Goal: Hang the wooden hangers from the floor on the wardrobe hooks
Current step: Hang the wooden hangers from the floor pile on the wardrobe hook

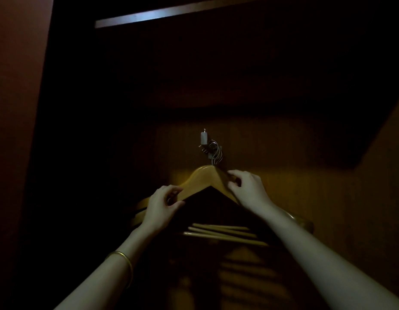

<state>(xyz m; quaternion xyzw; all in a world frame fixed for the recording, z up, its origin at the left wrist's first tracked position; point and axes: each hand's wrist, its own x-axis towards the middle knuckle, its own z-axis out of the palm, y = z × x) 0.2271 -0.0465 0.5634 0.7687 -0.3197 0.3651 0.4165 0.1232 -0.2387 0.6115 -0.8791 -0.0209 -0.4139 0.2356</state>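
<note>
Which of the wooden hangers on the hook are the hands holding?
The frontmost light wooden hanger: the left hand and right hand grip its sloping shoulders. The others hang behind it, untouched.

Both forearms are bare, with no sleeves in view. A thin gold bangle (pixel 124 264) circles the left wrist. The left hand (pixel 163 203) and right hand (pixel 247 189) wear no rings that show.

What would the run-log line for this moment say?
left hand: holds front wooden hanger | right hand: holds same hanger | wire hooks: several at wardrobe hook | lighting: dim
</note>
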